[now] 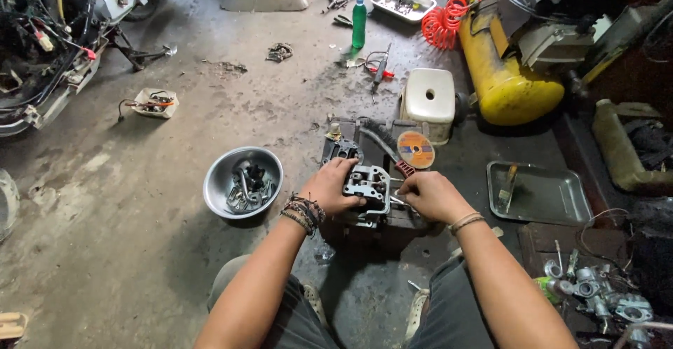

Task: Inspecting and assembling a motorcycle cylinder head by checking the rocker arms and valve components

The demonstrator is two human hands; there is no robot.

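Note:
A grey metal engine cylinder head (pixel 369 183) sits on a dark block on the concrete floor between my knees. My left hand (pixel 331 188), with braided bands on the wrist, grips its left side. My right hand (pixel 429 195) is closed at its right side on a small metal tool whose tip touches the head; the tool is mostly hidden in my fist.
A steel bowl (pixel 219 196) of small engine parts stands left of my hands. A metal tray (pixel 554 198) with a brush lies right. Behind are a cutting disc (pixel 416 148), a white stool (pixel 429 101), a yellow compressor tank (pixel 503 76), a green bottle (pixel 359 23). A carburettor (pixel 596 294) lies at lower right.

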